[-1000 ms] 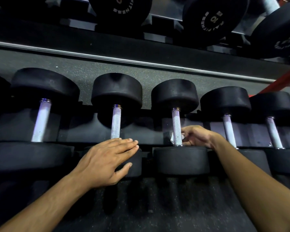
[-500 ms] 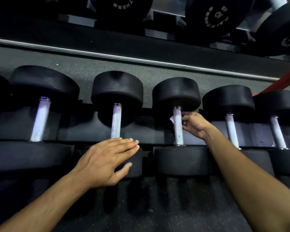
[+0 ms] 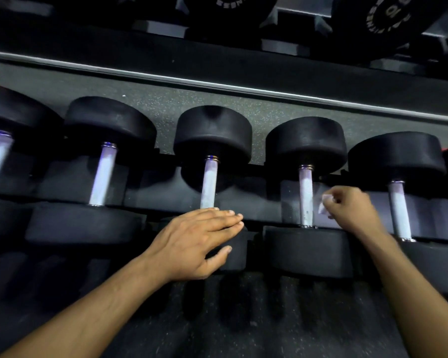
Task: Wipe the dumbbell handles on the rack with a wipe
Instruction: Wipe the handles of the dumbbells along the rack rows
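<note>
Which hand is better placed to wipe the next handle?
The right hand. It already pinches the wipe and sits between two handles, close beside one handle. The left hand lies flat on a dumbbell head, holding nothing.

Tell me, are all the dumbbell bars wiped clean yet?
Can't tell which are done; no handle looks visibly different. Right hand pinches the wipe just beside one handle, off it. Left hand rests flat on a dumbbell head. The far-right handle probably comes next.
</note>
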